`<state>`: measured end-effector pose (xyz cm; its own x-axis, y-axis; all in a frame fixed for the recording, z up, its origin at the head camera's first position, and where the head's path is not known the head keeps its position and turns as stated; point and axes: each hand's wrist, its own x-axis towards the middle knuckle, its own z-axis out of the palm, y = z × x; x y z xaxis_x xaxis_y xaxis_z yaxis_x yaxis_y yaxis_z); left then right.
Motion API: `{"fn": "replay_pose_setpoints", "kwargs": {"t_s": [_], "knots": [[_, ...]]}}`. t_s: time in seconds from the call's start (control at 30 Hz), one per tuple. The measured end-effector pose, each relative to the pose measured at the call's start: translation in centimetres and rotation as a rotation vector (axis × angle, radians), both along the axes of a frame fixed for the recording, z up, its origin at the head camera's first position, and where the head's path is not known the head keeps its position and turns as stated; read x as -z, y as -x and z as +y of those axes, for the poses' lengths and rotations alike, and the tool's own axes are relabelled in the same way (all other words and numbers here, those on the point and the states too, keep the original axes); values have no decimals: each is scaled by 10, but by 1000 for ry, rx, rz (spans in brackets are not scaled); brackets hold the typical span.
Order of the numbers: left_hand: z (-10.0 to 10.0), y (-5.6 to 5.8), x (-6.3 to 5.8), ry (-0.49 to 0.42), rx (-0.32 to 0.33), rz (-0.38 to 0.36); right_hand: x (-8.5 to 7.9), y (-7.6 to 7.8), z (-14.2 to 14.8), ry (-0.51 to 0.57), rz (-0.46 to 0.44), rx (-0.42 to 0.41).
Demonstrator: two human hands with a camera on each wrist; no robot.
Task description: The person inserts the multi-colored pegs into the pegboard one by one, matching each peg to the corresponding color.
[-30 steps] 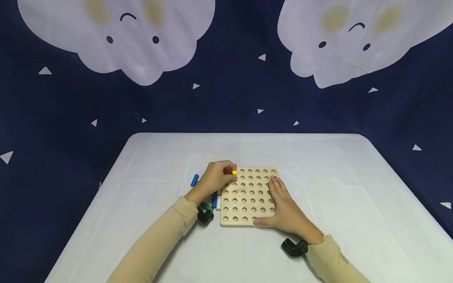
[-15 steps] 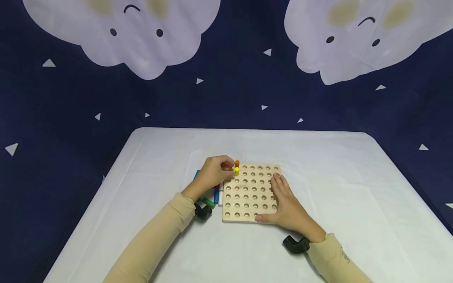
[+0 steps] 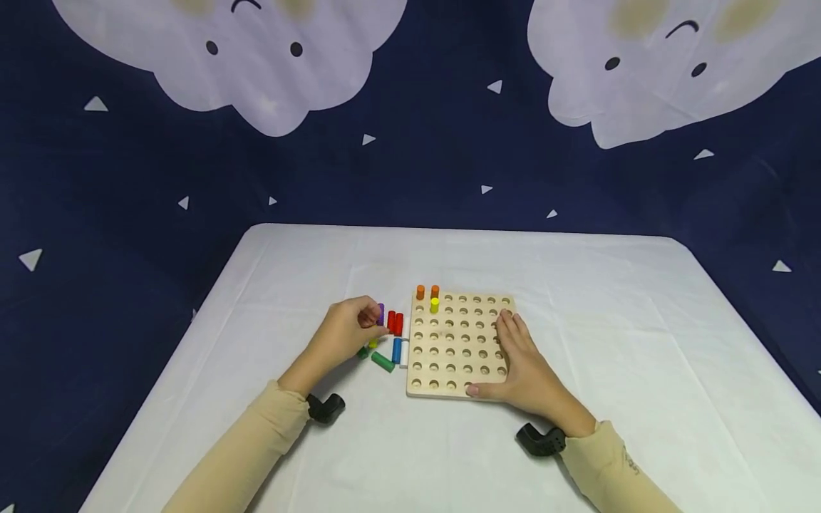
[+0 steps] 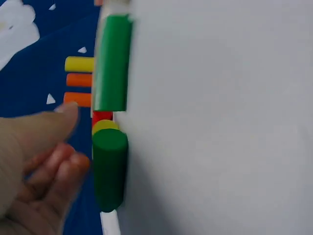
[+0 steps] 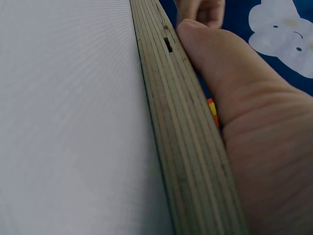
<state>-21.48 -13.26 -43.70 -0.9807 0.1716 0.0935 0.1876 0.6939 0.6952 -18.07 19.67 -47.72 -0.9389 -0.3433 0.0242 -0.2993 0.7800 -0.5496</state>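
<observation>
A square pegboard with rows of round holes lies on the white table. Two orange pegs stand upright in its far left corner, a yellow peg just in front of them. My left hand hovers over the loose pegs left of the board; between its thumb and bent fingers the left wrist view shows nothing held. Nearest to it are a purple peg and two red pegs. My right hand rests on the board's right side, thumb at the near edge.
Other loose pegs lie beside the board: a blue peg, a green peg, a white peg and a partly hidden yellow one. Behind the table hangs a dark blue cloth with clouds.
My left hand has let go of the yellow peg, which now stands in the board, and moved left and nearer to the loose pegs. The right hand stays on the board.
</observation>
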Motion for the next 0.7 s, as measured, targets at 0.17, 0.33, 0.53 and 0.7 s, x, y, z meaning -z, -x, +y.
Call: {"fn": "replay_pose_setpoints", "kwargs": {"t_s": [0.17,0.33,0.53,0.7], "knots": [[0,-12,0,105,-28,70,-2,2,2,7,12,11],[5,-13,1,181,-26,92,-1,2,1,14,8,13],[13,-16,1,251,14,48,1,-2,-1,30,3,21],[17,-16,-3,287,1,0,1,-5,-2,30,9,25]]}}
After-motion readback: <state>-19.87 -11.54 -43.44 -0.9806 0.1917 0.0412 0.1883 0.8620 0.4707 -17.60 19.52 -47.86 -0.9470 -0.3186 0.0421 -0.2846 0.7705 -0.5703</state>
